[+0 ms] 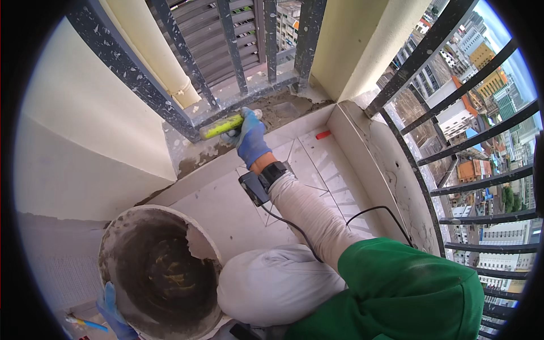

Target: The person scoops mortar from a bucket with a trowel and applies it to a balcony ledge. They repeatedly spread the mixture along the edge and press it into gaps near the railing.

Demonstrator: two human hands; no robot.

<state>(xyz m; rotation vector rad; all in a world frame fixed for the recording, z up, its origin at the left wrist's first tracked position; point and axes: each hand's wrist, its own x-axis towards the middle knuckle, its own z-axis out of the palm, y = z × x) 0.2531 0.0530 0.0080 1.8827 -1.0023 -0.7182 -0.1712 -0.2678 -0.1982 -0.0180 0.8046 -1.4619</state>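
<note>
My right hand (251,140), in a blue glove, is closed around the thick yellow-green handle (222,126) of a hand tool. It is held low over the ledge (283,110) at the foot of the railing, where grey wet-looking mortar is spread. The tool's working end is hidden under my hand. At the lower left stands a large mortar-stained bucket (160,272), its inside dark with a little residue at the bottom. My left hand (115,314), also gloved in blue, grips the bucket's outer left side; part of it is cut off by the picture's edge.
White tiles (294,164) cover the floor, with a small red piece (323,135) near the corner. Dark paint-spattered bars (232,48) rise behind the ledge, and a curved railing (481,175) stands at right. A black cable (294,226) runs from my wrist device (255,187).
</note>
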